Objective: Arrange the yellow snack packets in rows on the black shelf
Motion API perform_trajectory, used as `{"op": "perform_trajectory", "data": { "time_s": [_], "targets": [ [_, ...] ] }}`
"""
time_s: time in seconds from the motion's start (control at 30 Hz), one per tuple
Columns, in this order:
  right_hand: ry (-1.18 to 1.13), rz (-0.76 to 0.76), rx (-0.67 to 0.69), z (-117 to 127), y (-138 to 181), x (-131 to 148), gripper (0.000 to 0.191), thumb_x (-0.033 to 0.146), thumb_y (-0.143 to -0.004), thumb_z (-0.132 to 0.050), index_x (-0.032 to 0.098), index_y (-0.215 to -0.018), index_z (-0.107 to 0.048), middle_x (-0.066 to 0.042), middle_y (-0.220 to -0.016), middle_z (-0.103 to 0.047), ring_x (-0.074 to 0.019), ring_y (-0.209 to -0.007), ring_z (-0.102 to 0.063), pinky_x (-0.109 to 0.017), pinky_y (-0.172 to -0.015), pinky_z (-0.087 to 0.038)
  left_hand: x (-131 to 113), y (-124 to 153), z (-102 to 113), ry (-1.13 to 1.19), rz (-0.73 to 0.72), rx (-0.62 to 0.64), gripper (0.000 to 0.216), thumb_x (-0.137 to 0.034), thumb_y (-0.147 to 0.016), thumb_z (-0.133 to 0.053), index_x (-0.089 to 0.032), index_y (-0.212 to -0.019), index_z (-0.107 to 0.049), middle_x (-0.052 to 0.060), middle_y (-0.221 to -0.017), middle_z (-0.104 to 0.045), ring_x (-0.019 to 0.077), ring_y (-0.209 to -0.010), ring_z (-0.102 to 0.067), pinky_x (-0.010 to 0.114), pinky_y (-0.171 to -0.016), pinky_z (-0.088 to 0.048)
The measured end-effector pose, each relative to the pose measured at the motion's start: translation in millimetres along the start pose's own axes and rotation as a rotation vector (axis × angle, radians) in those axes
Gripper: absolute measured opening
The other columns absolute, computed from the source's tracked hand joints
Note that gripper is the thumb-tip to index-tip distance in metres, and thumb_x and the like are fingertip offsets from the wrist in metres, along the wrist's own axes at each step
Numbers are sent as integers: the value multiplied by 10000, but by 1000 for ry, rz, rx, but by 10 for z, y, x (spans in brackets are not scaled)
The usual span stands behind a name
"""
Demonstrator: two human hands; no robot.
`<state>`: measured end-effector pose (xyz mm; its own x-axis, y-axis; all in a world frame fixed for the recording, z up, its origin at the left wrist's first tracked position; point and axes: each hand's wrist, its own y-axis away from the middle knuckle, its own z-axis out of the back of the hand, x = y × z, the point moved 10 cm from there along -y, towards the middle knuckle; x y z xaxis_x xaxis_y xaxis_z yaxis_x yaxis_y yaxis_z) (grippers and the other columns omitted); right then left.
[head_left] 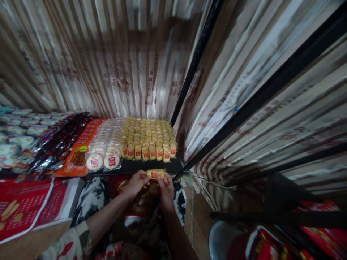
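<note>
Between my two hands is a small yellow wrapped snack [155, 174] with a red and white label facing up. My left hand [138, 183] pinches its left end, and my right hand [166, 186] grips the right end. Just beyond, on a black shelf [135, 168], stand rows of matching yellow wrapped snacks [149, 139], labels toward me on the front row. Below my hands, between my knees, sits a red package [130, 202] with brownish wrapped pieces, partly hidden by my arms.
Left of the rows lie round white wrapped crackers [112, 159], an orange packet [77, 159], dark shiny packets [54, 148] and white packets [16, 137]. A red bag [21, 206] is at lower left. Black poles [230, 131] and striped curtains [108, 54] enclose the right and back.
</note>
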<state>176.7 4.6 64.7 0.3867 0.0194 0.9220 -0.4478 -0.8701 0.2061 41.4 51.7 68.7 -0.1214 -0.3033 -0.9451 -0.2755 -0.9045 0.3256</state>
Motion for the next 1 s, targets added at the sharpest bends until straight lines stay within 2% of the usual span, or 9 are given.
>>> {"op": "perform_trajectory", "data": {
  "time_s": [0.1,0.17,0.27,0.37,0.53,0.67,0.73,0.83,1.0],
  "targets": [
    [208,123,17,52,-106,283,414,394,-681,-666,187,-1006,-515,-2,-787,-644,-132,-650,-599,-248,-621,-494,-221,-26,71,-297,-161,-94,276,-209,-725,-546,-148,-995,-543,58,-964,-603,108,-656,-567,261,-658,-458],
    [363,205,59,45,-163,477,377,374,-689,-646,192,-1003,-546,18,-755,-625,-102,-571,-545,-214,-546,-465,-427,-22,10,-435,-318,-96,411,-186,-725,-539,-185,-1136,-514,61,-1107,-556,86,-638,-538,262,-696,-461],
    [558,294,152,-12,-221,676,365,351,-698,-625,195,-1027,-597,32,-724,-605,-79,-514,-476,-188,-482,-422,-593,-42,-249,-512,-443,47,462,-210,-755,-526,-215,-1215,-480,50,-1121,-548,86,-638,-525,246,-679,-464],
    [648,363,188,-17,-264,776,402,335,-719,-605,186,-1092,-597,10,-763,-619,-84,-532,-487,-196,-500,-440,-673,-111,-427,-526,-485,78,419,-225,-773,-523,-193,-1191,-501,43,-1041,-581,96,-641,-516,240,-670,-455],
    [732,511,-10,176,-244,887,473,329,-805,-510,153,-1243,-476,-115,-1116,-592,-156,-808,-593,-268,-643,-512,-632,-349,-587,-382,-416,21,287,-177,-743,-551,-184,-1030,-571,6,-901,-592,77,-605,-504,191,-595,-433],
    [891,701,-164,236,-88,940,417,294,-866,-401,140,-1246,-480,-149,-1255,-513,-227,-1128,-489,-399,-883,-462,-515,-565,-733,-241,-316,-7,209,-143,-742,-543,-182,-945,-574,-22,-817,-589,59,-570,-501,159,-552,-421],
    [981,751,-161,208,-65,879,405,263,-881,-359,140,-1245,-488,-146,-1308,-475,-240,-1203,-426,-457,-968,-389,-456,-657,-812,-206,-261,-19,155,-141,-751,-536,-173,-899,-567,-26,-783,-586,56,-552,-504,154,-531,-418],
    [1060,762,-135,192,-127,731,435,240,-889,-327,119,-1290,-445,-164,-1374,-400,-256,-1270,-350,-485,-997,-348,-421,-758,-916,-241,-206,-41,127,-145,-756,-552,-176,-877,-574,-28,-754,-600,62,-554,-524,160,-541,-427],
    [1057,751,-155,238,-281,607,504,182,-869,-292,99,-1365,-334,-184,-1426,-302,-257,-1328,-256,-487,-1012,-327,-555,-814,-1013,-433,-202,-88,173,-139,-765,-556,-188,-924,-604,-1,-807,-649,108,-697,-597,217,-690,-468]
  ]
}}
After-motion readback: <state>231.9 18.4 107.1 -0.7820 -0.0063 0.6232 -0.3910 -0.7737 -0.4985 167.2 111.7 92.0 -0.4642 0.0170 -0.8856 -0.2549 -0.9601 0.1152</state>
